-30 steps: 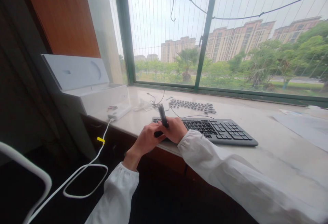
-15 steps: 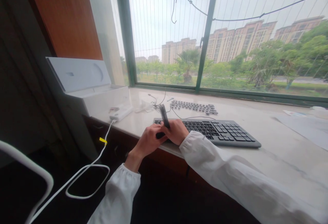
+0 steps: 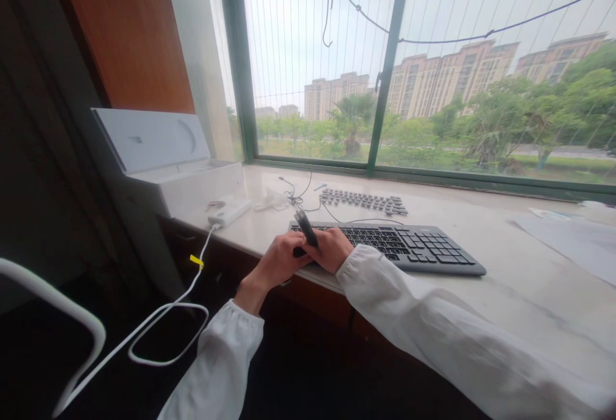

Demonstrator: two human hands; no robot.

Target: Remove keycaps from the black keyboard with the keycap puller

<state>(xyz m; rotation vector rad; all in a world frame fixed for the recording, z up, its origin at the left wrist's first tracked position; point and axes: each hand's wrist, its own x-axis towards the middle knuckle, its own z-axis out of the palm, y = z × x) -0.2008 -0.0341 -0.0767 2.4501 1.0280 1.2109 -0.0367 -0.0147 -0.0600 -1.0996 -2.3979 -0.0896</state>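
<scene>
My right hand [image 3: 332, 248] is closed round a dark stick-like tool [image 3: 306, 229], whose upper end pokes out above the fingers and leans left. The tool's lower end is hidden, and its exact kind does not show. Against it my left hand [image 3: 276, 263] is closed, fingers curled by the tool's lower part; what they hold is hidden. Both hands are over the left end of a black keyboard [image 3: 452, 270]. Its number pad has keycaps on, while the main section looks bare of many. Behind it, loose keycaps [image 3: 363, 201] lie in rows.
A marble-look sill desk [image 3: 524, 292] runs below the window. On its left are an open white box [image 3: 202, 189] and a white power strip [image 3: 231, 210] with a white cable [image 3: 166, 310]. A thin black cable [image 3: 298, 201] lies behind the keyboard, papers [image 3: 568, 240] at right.
The tool's upper end has tipped lower and to the left in my right hand. Both hands stay at the keyboard's left end. The view has shifted slightly.
</scene>
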